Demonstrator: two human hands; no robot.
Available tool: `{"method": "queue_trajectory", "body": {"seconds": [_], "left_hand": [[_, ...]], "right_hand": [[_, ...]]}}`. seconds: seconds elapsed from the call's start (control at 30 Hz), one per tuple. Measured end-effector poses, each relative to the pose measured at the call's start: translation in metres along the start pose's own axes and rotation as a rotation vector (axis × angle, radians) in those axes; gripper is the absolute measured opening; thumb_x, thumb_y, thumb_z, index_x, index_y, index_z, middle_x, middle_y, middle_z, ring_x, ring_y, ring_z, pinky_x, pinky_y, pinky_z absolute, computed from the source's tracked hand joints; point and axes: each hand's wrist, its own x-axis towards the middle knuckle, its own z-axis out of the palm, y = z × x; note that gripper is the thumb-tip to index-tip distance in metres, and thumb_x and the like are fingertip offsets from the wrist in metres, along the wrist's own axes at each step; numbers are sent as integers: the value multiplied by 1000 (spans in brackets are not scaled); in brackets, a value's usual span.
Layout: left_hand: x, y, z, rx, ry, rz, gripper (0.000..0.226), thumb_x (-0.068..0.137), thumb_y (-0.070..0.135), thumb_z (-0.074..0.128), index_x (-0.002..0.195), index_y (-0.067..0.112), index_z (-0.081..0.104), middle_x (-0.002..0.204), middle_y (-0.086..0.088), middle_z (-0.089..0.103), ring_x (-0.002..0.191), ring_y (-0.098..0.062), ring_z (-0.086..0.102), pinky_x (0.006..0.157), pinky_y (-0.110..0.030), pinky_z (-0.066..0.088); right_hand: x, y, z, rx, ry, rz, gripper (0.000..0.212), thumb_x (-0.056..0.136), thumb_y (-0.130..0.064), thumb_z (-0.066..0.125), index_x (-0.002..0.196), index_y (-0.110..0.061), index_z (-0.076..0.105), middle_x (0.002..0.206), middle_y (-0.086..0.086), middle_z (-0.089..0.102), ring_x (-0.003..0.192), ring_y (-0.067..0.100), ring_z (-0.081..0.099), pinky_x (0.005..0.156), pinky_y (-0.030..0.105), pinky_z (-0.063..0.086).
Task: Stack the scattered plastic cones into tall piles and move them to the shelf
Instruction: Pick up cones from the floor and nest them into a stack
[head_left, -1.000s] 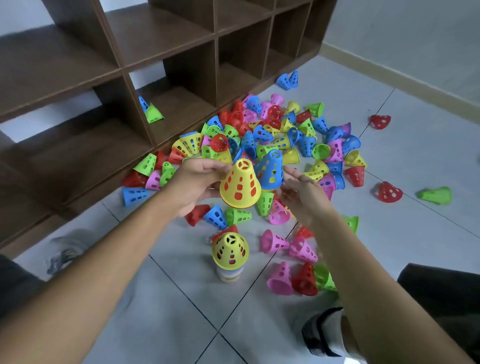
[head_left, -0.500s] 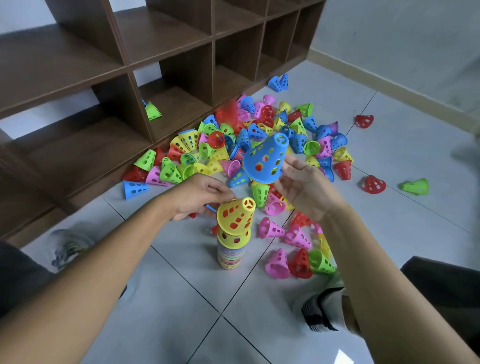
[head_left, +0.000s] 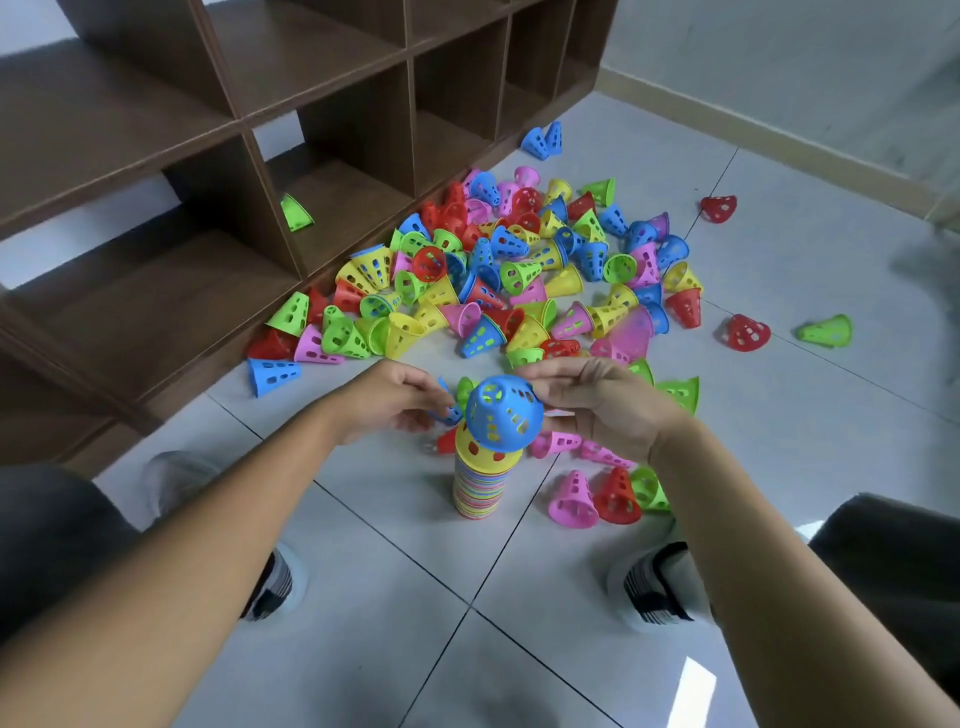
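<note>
A tall striped stack of cones (head_left: 479, 493) stands on the floor tiles between my hands, with a yellow cone (head_left: 475, 451) as its upper layer. A blue cone (head_left: 503, 413) sits tilted over the top of it. My right hand (head_left: 597, 405) holds that blue cone by its right side, fingers over it and thumb below. My left hand (head_left: 384, 400) hovers just left of the stack with loosely curled fingers and nothing in it. The scattered pile of coloured cones (head_left: 519, 275) lies beyond. The brown shelf (head_left: 337, 104) stands at the left, with a green cone (head_left: 296, 213) in one compartment.
Pink (head_left: 574, 501) and red (head_left: 618, 496) cones lie just right of the stack. Stray red cones (head_left: 748, 332), a green one (head_left: 826, 330) and two blue ones (head_left: 543, 140) lie further out. My feet (head_left: 275, 587) flank the tiles in front.
The yellow cone went from my left hand onto the stack, and that hand let go. My right hand brought the blue cone down onto the top of the stack.
</note>
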Motion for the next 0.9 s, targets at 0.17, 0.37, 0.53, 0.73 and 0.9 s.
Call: {"method": "queue_trajectory", "body": {"seconds": [0.17, 0.37, 0.53, 0.73, 0.9], "left_hand": [[25, -36, -20, 63, 289, -33, 20, 91, 14, 71, 105, 0, 69, 97, -20, 72, 69, -19, 62, 59, -21, 54], [47, -73, -31, 230, 417, -55, 17, 87, 10, 71, 103, 11, 67, 90, -9, 70, 70, -21, 62, 56, -22, 46], [72, -79, -28, 445, 393, 37, 34, 77, 20, 75, 110, 15, 68, 105, -4, 69, 93, -22, 67, 86, -33, 54], [100, -89, -19, 611, 331, 64, 33, 79, 19, 78, 112, 21, 70, 115, -7, 60, 102, -24, 61, 97, -35, 49], [111, -89, -10, 531, 240, 6, 36, 85, 10, 75, 119, 6, 65, 105, -8, 62, 76, -16, 58, 58, -16, 52]], "right_hand": [[7, 21, 3, -44, 73, 27, 26, 92, 3, 58, 113, -5, 71, 106, 14, 73, 92, 21, 72, 73, 28, 60], [16, 37, 2, -88, 192, -8, 25, 90, 0, 65, 114, -1, 70, 104, 14, 73, 90, 19, 71, 74, 26, 58], [22, 48, -7, -87, 238, 19, 26, 89, -6, 68, 114, -4, 71, 117, 21, 68, 93, 26, 67, 82, 37, 59], [13, 72, -45, -117, 459, 83, 20, 95, -14, 64, 113, -9, 69, 111, 12, 73, 98, 30, 70, 86, 37, 58], [7, 111, -81, -128, 699, 215, 20, 96, -10, 62, 115, -6, 68, 96, 14, 74, 83, 31, 70, 83, 46, 58]]}}
